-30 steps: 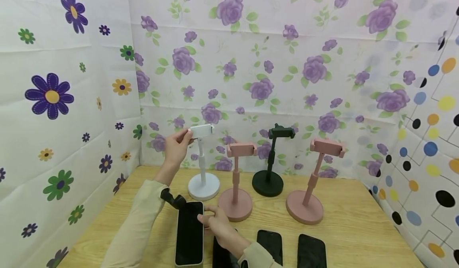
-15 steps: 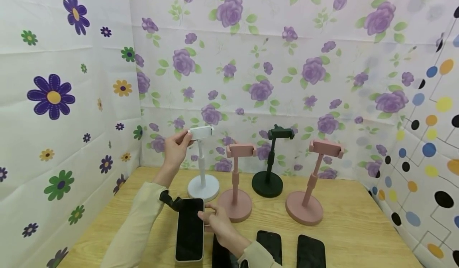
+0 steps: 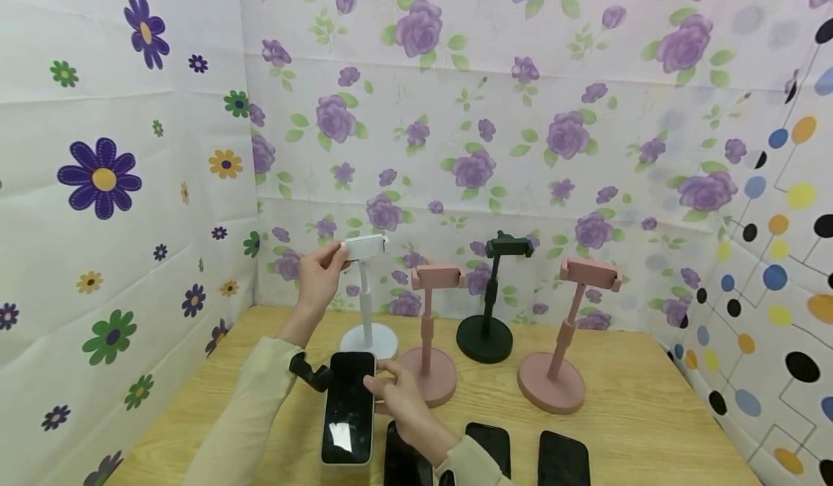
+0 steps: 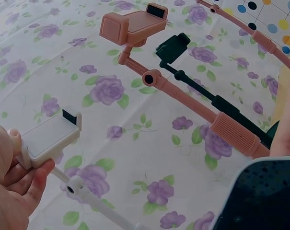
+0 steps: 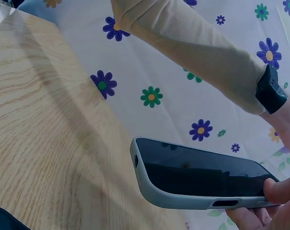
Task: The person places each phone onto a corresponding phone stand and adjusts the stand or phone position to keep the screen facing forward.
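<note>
A white phone stand [image 3: 366, 305] stands at the left of a row of stands. My left hand [image 3: 319, 276] grips the left end of its clamp [image 4: 51, 139], thumb and fingers on the end piece. In my right hand [image 3: 403, 403] is a smartphone [image 3: 349, 406] in a pale case, pinched by its right edge with the thumb on the black screen. In the right wrist view the phone [image 5: 202, 175] is held above the table, screen up. The clamp holds no phone.
Two pink stands [image 3: 437, 278] [image 3: 553, 381] and a dark green stand [image 3: 484, 339] stand to the right. Several black phones lie along the front of the wooden table [image 3: 625, 392], including one phone [image 3: 564, 461] at the right. Patterned cloth hangs behind and at both sides.
My right hand has raised the phone and shifted it slightly right; a bright reflection now shows on its screen. The left hand stays on the white clamp. The head view has tilted slightly up.
</note>
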Demonstrator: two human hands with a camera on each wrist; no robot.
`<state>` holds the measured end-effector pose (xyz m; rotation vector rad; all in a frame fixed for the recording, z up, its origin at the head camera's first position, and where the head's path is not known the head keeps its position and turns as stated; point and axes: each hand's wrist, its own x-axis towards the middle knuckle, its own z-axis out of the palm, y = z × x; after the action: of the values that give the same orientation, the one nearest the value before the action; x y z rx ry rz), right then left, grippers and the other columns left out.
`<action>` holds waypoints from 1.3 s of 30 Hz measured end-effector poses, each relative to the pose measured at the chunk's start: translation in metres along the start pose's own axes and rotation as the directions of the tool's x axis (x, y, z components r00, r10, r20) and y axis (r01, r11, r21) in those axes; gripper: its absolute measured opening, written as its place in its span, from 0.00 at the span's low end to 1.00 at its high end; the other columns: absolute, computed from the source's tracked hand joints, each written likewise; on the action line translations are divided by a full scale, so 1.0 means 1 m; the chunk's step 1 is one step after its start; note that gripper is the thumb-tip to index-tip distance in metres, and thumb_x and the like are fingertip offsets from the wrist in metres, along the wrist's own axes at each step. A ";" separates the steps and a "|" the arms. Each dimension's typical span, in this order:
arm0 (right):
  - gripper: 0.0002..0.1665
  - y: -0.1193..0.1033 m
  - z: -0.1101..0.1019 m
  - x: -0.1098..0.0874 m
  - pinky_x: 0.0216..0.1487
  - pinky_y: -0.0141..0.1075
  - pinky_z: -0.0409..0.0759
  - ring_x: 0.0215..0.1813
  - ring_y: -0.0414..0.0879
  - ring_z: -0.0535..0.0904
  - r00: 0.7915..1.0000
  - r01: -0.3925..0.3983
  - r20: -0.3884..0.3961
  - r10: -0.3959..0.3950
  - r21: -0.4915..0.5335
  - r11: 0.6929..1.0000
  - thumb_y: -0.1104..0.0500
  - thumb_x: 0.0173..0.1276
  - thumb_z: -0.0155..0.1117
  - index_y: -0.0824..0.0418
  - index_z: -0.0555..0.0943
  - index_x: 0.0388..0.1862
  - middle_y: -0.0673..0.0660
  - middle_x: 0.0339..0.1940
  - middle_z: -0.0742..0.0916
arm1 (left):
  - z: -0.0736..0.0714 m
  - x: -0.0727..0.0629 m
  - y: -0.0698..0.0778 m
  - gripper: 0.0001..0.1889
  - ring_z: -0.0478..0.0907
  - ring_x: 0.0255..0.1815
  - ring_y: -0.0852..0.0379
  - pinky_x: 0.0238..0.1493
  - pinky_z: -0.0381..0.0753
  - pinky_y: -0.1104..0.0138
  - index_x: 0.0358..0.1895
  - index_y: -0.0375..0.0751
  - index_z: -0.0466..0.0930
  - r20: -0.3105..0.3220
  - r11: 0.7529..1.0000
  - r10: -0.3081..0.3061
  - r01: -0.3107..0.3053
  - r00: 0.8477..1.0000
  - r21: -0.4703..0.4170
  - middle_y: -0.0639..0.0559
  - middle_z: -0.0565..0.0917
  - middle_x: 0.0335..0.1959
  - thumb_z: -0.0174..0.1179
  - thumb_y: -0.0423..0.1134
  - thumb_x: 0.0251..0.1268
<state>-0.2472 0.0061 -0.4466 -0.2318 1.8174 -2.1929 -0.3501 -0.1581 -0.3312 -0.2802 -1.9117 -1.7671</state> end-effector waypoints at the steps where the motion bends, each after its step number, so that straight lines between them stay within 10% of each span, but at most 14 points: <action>1: 0.16 -0.001 0.001 0.000 0.39 0.36 0.83 0.30 0.40 0.81 1.000 0.003 0.005 -0.003 0.004 1.000 0.63 0.69 0.60 0.66 0.75 0.54 0.49 0.29 0.86 | -0.001 0.000 0.000 0.20 0.80 0.33 0.76 0.45 0.81 0.78 0.60 0.24 0.73 -0.002 1.000 0.002 -0.002 1.000 0.001 0.28 0.78 0.56 0.55 0.34 0.71; 18: 0.27 -0.014 0.004 -0.005 0.47 0.42 0.84 0.38 0.42 0.81 1.000 0.018 -0.004 -0.018 -0.010 1.000 0.59 0.69 0.62 0.68 0.70 0.64 0.60 0.45 0.85 | -0.013 -0.013 0.003 0.21 0.80 0.34 0.75 0.44 0.80 0.81 0.61 0.27 0.73 -0.006 0.999 0.015 -0.015 1.000 0.049 0.30 0.79 0.56 0.55 0.37 0.71; 27: 0.28 -0.015 0.003 -0.007 0.46 0.42 0.83 0.39 0.42 0.81 1.000 0.024 -0.014 -0.025 -0.031 0.999 0.59 0.70 0.61 0.68 0.69 0.65 0.61 0.47 0.85 | -0.014 -0.021 0.003 0.25 0.82 0.37 0.69 0.41 0.81 0.79 0.58 0.24 0.74 -0.012 0.993 0.117 -0.118 0.993 -0.032 0.29 0.80 0.51 0.58 0.43 0.69; 39: 0.27 -0.023 0.001 -0.008 0.48 0.42 0.83 0.39 0.41 0.82 0.998 0.049 0.027 -0.049 0.002 0.999 0.58 0.72 0.59 0.66 0.69 0.66 0.56 0.42 0.85 | -0.016 -0.024 0.009 0.20 0.81 0.34 0.74 0.44 0.80 0.80 0.61 0.26 0.73 -0.013 1.000 0.013 -0.013 1.000 0.016 0.28 0.79 0.55 0.54 0.35 0.72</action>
<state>-0.2416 0.0121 -0.4234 -0.3079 1.8139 -2.2127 -0.3216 -0.1681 -0.3350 -0.2741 -1.9103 -1.7405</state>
